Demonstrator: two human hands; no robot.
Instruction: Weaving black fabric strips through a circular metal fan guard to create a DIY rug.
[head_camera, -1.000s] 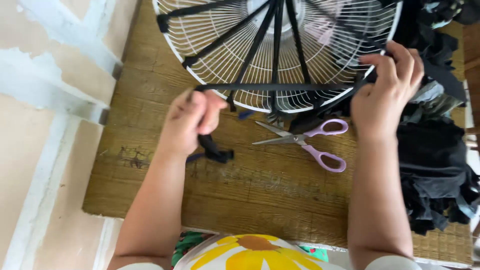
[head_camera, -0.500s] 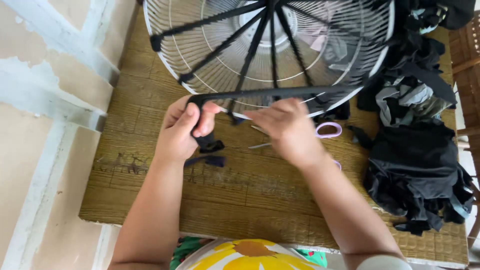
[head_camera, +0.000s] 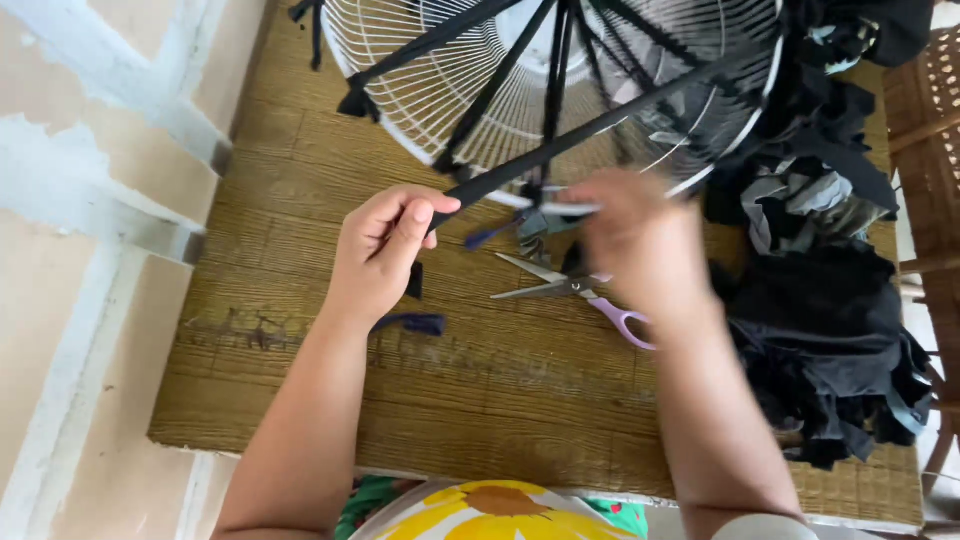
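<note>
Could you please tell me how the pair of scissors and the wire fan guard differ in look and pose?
The scissors are small, with grey blades and lilac handles; the fan guard is a large round grid of white wire. The scissors lie flat and open on the woven mat, partly hidden by the right hand; the fan guard has black fabric strips stretched across it, one pinched by the left hand. Both rest on the mat.

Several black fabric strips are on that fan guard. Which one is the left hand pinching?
The long black strip running diagonally from the left hand up toward the guard's right rim. The others radiate from the white fan guard centre, untouched.
</note>
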